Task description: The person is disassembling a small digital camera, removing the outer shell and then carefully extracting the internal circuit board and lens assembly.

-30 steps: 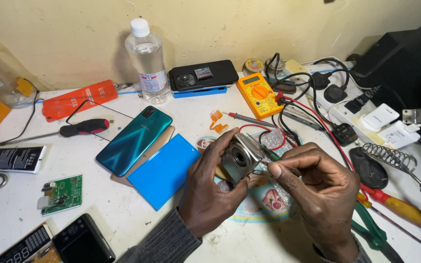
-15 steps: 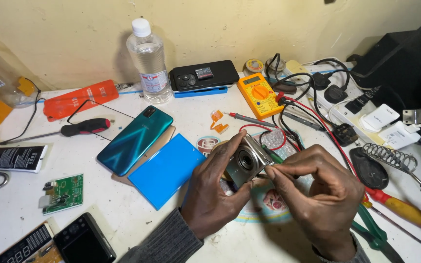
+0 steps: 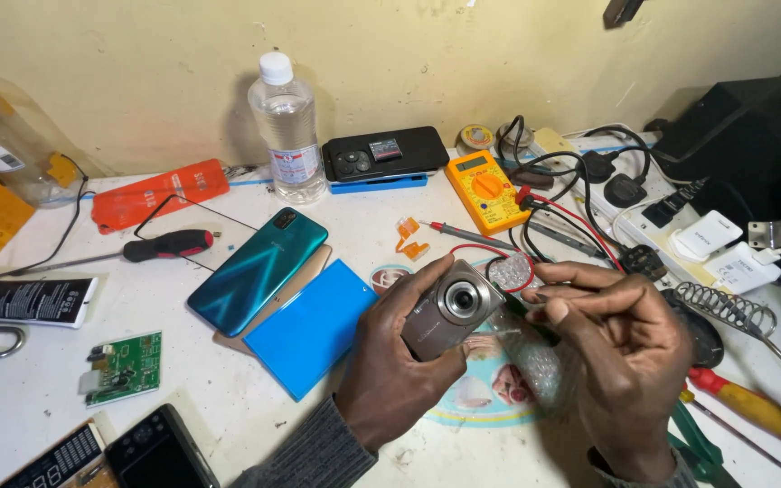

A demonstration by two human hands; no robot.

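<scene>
Camera (image 3: 449,310): a small grey compact, lens facing up, held above the bench in the left hand (image 3: 399,361), whose fingers wrap its body from below and behind. The right hand (image 3: 621,348) sits just beside it, fingers pinched narrow at the camera's right edge; whether they grip a tool or a small part cannot be told. Bubble wrap (image 3: 535,361) lies under the right hand.

Step in hand, by judgement: inspection or fine work at the camera's side. The next move calls for a steady left-hand hold and a precise pinch.

Containers: a clear bottle (image 3: 288,126) stands well beyond the left hand, capped, holding clear liquid. Left of the left hand lie a teal phone (image 3: 259,268) and a blue case (image 3: 311,327). A yellow multimeter (image 3: 485,185) rests beyond the right hand.
</scene>
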